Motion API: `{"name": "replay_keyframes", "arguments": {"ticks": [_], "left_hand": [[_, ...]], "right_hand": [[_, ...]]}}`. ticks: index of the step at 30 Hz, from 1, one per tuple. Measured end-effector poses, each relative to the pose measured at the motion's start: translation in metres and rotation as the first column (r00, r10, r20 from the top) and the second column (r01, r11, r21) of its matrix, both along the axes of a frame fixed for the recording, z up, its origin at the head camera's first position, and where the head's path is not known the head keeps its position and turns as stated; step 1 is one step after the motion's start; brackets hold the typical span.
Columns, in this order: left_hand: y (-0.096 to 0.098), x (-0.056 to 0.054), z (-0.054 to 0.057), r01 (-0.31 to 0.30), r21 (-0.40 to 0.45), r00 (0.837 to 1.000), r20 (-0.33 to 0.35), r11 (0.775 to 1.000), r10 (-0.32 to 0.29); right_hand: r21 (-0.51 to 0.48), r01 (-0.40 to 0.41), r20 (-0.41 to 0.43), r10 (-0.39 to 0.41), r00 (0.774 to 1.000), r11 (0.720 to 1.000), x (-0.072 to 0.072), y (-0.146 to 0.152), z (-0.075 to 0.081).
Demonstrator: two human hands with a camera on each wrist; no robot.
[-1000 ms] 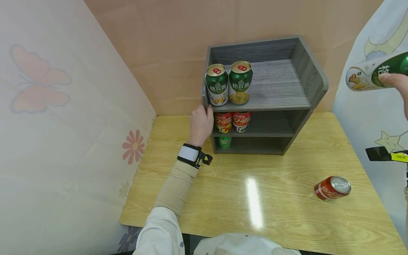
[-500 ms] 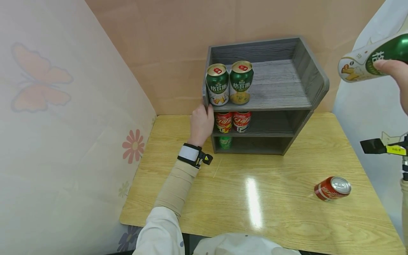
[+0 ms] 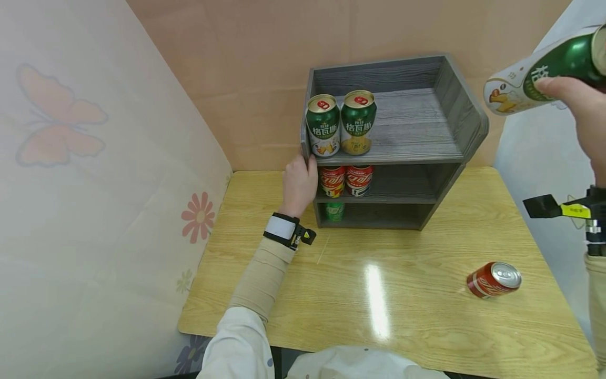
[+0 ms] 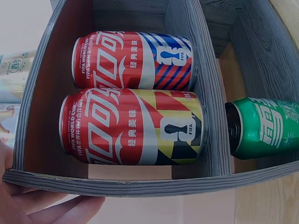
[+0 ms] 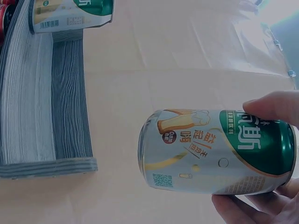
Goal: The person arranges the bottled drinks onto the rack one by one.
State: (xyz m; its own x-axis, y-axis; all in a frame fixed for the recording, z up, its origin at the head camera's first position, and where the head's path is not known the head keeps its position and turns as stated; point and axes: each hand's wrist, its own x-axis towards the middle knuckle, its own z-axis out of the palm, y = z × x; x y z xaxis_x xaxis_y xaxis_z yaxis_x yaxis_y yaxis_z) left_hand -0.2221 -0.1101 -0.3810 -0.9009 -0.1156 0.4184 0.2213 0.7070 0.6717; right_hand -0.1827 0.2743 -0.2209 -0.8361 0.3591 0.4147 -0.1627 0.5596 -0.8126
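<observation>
My right hand (image 3: 579, 110) holds a green-and-white drink can (image 3: 516, 87) tilted in the air, right of the shelf; the right wrist view shows thumb and fingers round its green end. My left hand (image 3: 299, 181) grips the left side edge of a grey wooden three-level shelf (image 3: 402, 158), its fingers (image 4: 79, 210) along the outside of the panel. Two green-and-white cans, one with white at the bottom (image 3: 324, 126) and one with gold (image 3: 358, 123), stand on the top level. Two red cola cans (image 4: 135, 126) stand on the middle level, and a green can (image 4: 266, 126) on the bottom one.
A red can (image 3: 494, 280) with a silver top stands on the light wood table (image 3: 416, 310), at the right. Behind the shelf hangs a tan backdrop (image 3: 265, 79). Patterned white sheets (image 3: 118, 210) close off the left and right sides.
My right hand has moved left toward the shelf with the can, which has risen slightly; more of the hand and wrist shows. The left hand keeps its grip on the shelf.
</observation>
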Motion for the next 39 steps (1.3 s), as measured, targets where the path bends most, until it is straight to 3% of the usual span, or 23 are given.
{"name": "replay_keyframes", "arguments": {"ticks": [6, 13, 18, 29, 39], "left_hand": [[0.000, 0.001, 0.002, 0.002, 0.008, 1.000, 0.005, 1.000, -0.002], [0.000, 0.001, 0.001, 0.012, 0.013, 1.000, 0.010, 1.000, -0.012], [0.000, 0.001, 0.001, 0.012, 0.010, 1.000, 0.005, 1.000, -0.013], [-0.001, 0.001, 0.000, 0.005, 0.011, 1.000, 0.001, 1.000, -0.005], [-0.001, 0.001, 0.000, 0.019, 0.020, 1.000, 0.006, 1.000, -0.020]], "right_hand": [[-0.084, -0.048, -0.068, 0.043, 0.997, 0.995, -0.004, -0.016, 0.006], [-0.081, -0.162, -0.218, 0.141, 0.966, 0.983, -0.008, -0.034, 0.011], [-0.063, -0.154, -0.168, 0.142, 0.975, 0.986, -0.007, -0.042, 0.014], [-0.124, -0.264, -0.253, 0.227, 0.940, 0.956, -0.017, -0.057, 0.015], [-0.119, -0.316, -0.194, 0.290, 0.937, 0.941, -0.022, -0.071, 0.006]]}}
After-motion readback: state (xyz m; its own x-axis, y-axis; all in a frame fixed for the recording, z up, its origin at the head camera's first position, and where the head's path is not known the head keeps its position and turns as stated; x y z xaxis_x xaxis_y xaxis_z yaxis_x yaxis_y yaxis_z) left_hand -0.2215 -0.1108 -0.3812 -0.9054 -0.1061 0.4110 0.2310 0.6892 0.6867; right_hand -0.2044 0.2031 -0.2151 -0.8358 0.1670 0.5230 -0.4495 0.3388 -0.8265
